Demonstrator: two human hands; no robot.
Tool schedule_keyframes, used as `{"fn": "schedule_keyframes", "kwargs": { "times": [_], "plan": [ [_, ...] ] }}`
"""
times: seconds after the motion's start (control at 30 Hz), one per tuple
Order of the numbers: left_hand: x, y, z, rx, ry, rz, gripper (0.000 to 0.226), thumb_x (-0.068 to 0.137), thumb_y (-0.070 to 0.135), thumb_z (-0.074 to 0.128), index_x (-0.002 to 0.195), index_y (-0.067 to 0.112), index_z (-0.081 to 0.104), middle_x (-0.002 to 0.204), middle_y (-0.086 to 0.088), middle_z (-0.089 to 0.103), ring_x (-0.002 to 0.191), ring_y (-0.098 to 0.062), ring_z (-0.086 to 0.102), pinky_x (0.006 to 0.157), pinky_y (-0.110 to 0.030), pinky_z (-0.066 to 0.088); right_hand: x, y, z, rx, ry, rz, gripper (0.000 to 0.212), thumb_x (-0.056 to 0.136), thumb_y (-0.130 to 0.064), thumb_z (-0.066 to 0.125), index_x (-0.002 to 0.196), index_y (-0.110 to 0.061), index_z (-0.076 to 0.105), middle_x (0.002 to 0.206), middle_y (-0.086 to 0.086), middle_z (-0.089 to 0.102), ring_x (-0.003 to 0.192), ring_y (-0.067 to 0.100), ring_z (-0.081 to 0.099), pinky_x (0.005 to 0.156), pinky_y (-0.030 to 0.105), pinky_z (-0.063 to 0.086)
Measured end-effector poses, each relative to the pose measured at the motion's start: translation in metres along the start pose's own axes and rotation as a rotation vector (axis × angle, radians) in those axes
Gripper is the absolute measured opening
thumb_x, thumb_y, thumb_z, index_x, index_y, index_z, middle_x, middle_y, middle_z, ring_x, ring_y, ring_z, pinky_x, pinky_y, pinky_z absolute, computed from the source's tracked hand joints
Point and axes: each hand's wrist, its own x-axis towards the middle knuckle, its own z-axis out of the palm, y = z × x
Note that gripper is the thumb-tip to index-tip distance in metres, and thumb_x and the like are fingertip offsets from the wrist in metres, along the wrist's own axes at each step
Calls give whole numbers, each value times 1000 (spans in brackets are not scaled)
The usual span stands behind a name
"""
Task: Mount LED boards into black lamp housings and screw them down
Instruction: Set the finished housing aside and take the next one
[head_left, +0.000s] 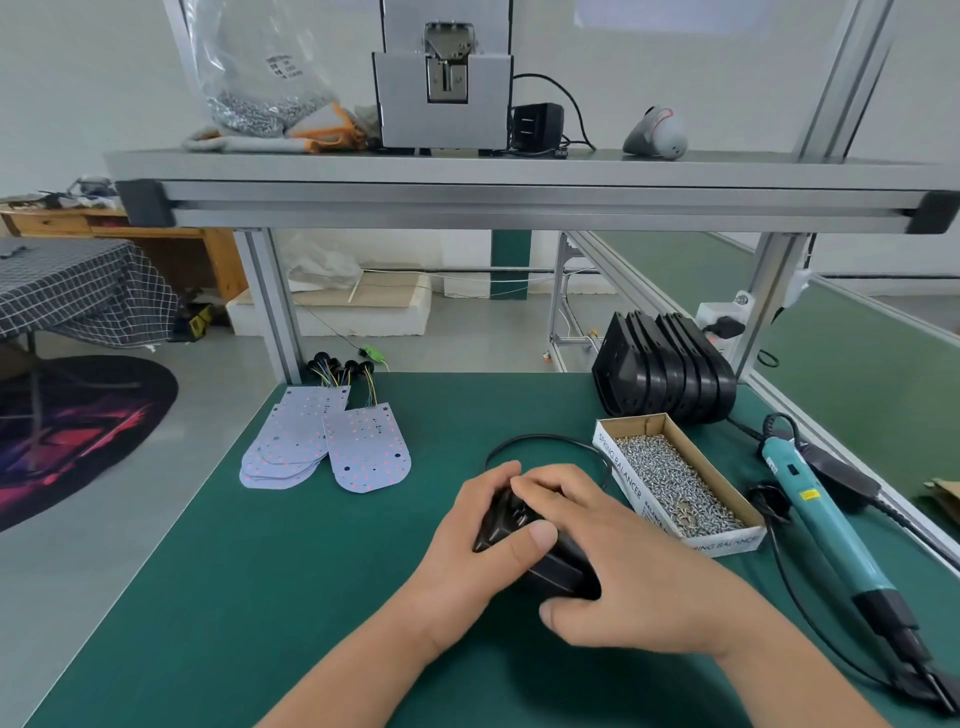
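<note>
I've got left hand (478, 530) curled round glossy black plastic lamp housing (558, 569), thumb on top; right hand (618, 561) cupped over it, fingers bent, gripping. Housing mid-table on green mat (311, 571), near cardboard box of screws (628, 480).

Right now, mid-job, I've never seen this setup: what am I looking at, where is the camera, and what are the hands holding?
There is no robot here: a person works with bare hands, and the one picture comes from a camera on their head, looking down at a green bench mat. The left hand and right hand both grip one black lamp housing. To the left lie white LED boards with coloured wires; to the right, a cardboard box of screws, a teal electric screwdriver lying untouched, and a row of more black housings behind the box.
</note>
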Motion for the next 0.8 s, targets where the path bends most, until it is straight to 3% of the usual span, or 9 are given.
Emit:
{"fn": "schedule_keyframes", "kwargs": {
  "times": [0.1, 0.17, 0.23, 0.33, 0.43, 0.53, 0.6, 0.67, 0.8],
  "plan": [
    [1, -1, -4, -24, 6, 4, 98, 72, 76, 79, 153, 29, 48, 149, 12, 61, 141, -4, 53, 121, -36, 42, -3, 3, 5, -179, 1, 46, 96, 78, -56, 63, 157, -49, 9, 158, -39, 12, 132, -21, 34, 98, 1, 33],
    [2, 1, -9, -64, 36, 2, 112, 66, 95, 67, 155, 29, 45, 151, 12, 59, 142, -5, 53, 120, -32, 42, -4, 4, 1, -288, 68, 75, 83, 80, -55, 53, 156, -45, 19, 160, -32, 28, 128, -10, 47, 101, 14, 42],
    [6, 1, -15, -145, 101, -63, 102, 71, 97, 54, 152, 34, 48, 147, 10, 64, 134, -13, 62, 114, -35, 46, -4, 8, -9, -185, 166, 82, 49, 83, -46, 53, 131, -39, 50, 121, -20, 63, 96, 5, 62, 80, 27, 51],
    [14, 3, -19, 6, 168, -105, 50, 89, 75, 41, 129, 56, 62, 125, 32, 70, 110, -1, 70, 100, -22, 50, -7, 18, -24, 163, 307, 180, 13, 82, -45, 54, 87, -35, 60, 67, -15, 51, 62, 7, 44, 56, 28, 36],
    [17, -7, -23, 237, 168, -70, 32, 111, 40, 44, 133, 45, 66, 130, 29, 68, 129, 8, 56, 117, -24, 40, -7, 28, -25, 552, 387, 315, 35, 79, -47, 64, 91, -15, 70, 76, -9, 54, 71, 13, 52, 68, 33, 40],
    [17, -12, -25, 328, 106, -62, 38, 111, 21, 45, 142, 34, 64, 138, 26, 62, 136, 9, 48, 122, -26, 34, -1, 39, -22, 834, 494, 420, 13, 93, -21, 67, 88, -17, 78, 90, -6, 74, 84, 19, 71, 84, 42, 52],
    [18, -10, -23, 487, 52, -44, 39, 105, 27, 51, 141, 30, 62, 129, 22, 62, 122, 7, 54, 112, -21, 42, 2, 47, -20, 968, 567, 482, 31, 99, -11, 59, 79, -26, 77, 99, 5, 77, 87, 26, 72, 86, 44, 53],
    [21, -8, -18, 679, -19, 46, 33, 99, 37, 57, 128, 24, 64, 110, 10, 65, 107, -15, 58, 101, -34, 50, 4, 52, -19, 1053, 596, 534, 35, 101, -12, 55, 82, -28, 79, 107, 8, 78, 91, 28, 73, 84, 42, 54],
    [23, -10, -10, 948, -85, 118, 58, 90, 63, 65, 143, 39, 58, 131, 19, 52, 124, -9, 38, 111, -31, 33, 8, 55, -18, 1117, 570, 531, 46, 103, -11, 49, 77, -32, 81, 103, 6, 81, 85, 23, 78, 67, 35, 60]
  ]
}}
